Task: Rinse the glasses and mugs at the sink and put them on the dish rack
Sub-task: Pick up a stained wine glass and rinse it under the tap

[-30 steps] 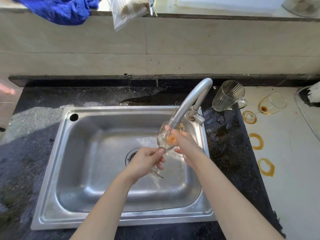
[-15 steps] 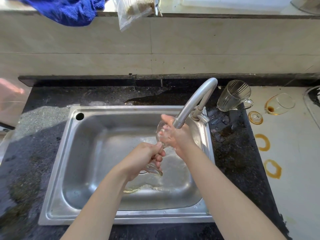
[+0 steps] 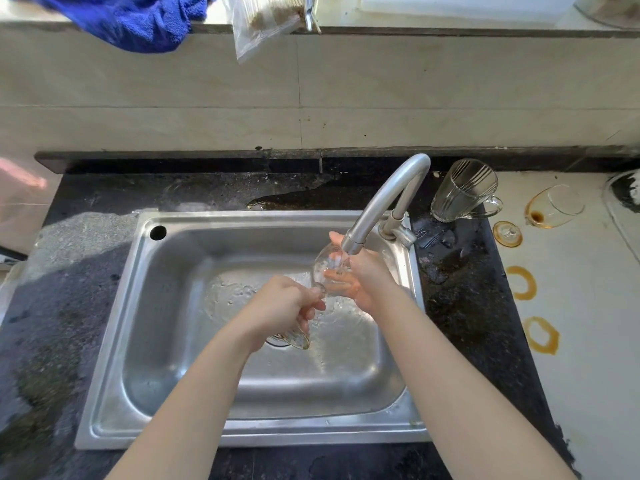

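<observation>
A clear stemmed wine glass [image 3: 327, 271] is tilted under the running faucet [image 3: 381, 202] over the steel sink [image 3: 242, 431]. My left hand [image 3: 280, 306] grips its stem, and the foot sticks out below my fingers. My right hand [image 3: 363, 278] cups the bowl, fingers curled around it, with water running over them. A ribbed glass mug [image 3: 462, 190] lies tilted on the counter right of the faucet. A second stemmed glass [image 3: 554, 206] with brown residue lies on its side further right. No dish rack shows in the head view.
Brown ring stains [image 3: 521, 282] mark the pale counter on the right. A blue cloth [image 3: 131, 19] and a plastic bag [image 3: 263, 22] hang from the ledge above the tiled wall. Dark stone counter [image 3: 69, 271] surrounds the sink, wet behind it.
The orange residue seen in the held glass a second ago is gone; the bowl now looks clear. My right hand has closed further around the bowl. The view shifted slightly.
</observation>
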